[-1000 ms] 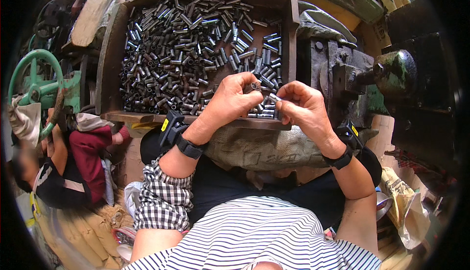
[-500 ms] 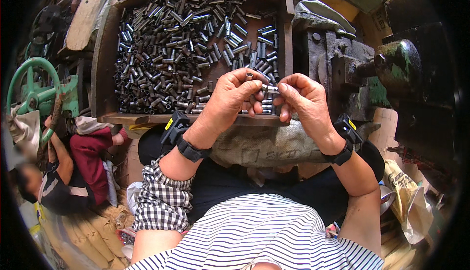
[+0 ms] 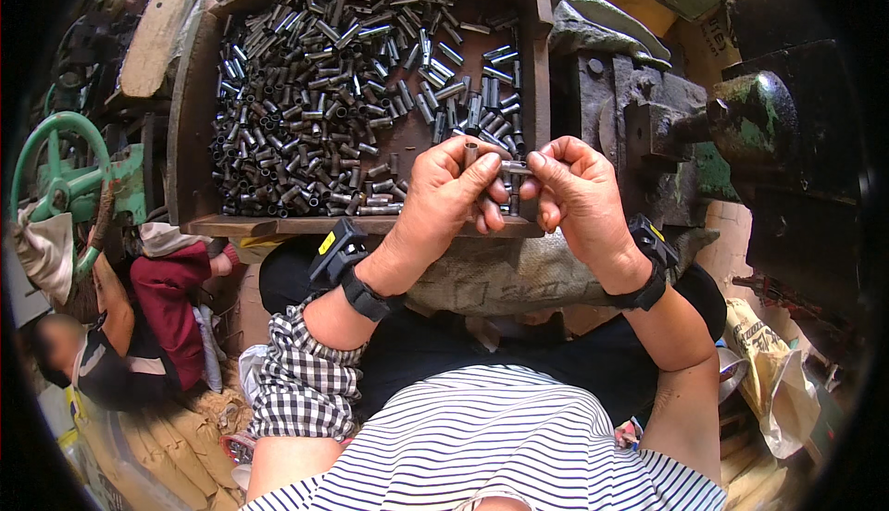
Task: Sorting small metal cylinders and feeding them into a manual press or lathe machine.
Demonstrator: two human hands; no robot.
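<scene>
My left hand (image 3: pixel 451 187) is closed over the front edge of a wooden tray (image 3: pixel 370 225). A short metal tube (image 3: pixel 470 153) stands up between its thumb and forefinger, open end on top. A second metal tube (image 3: pixel 515 168) lies level between my two hands, its left end at the left fingers. My right hand (image 3: pixel 576 187) pinches the other end of this tube between thumb and forefinger. Beneath and behind the hands, the tray holds a heap of loose metal tubes (image 3: pixel 306 113), dark on the left and shinier on the right.
A dark, greasy machine (image 3: pixel 639 122) stands right of the tray, with a grey cloth (image 3: pixel 607 30) behind it. At the left, another person (image 3: pixel 116 354) sits beside a green handwheel (image 3: pixel 65 173). A woven sack (image 3: pixel 519 275) hangs below the tray's front edge. A torn paper bag (image 3: pixel 773 381) lies at the right.
My hands stay together over the tray with the two tubes and have shifted only slightly. At the left, the other person's head and arm have moved a little.
</scene>
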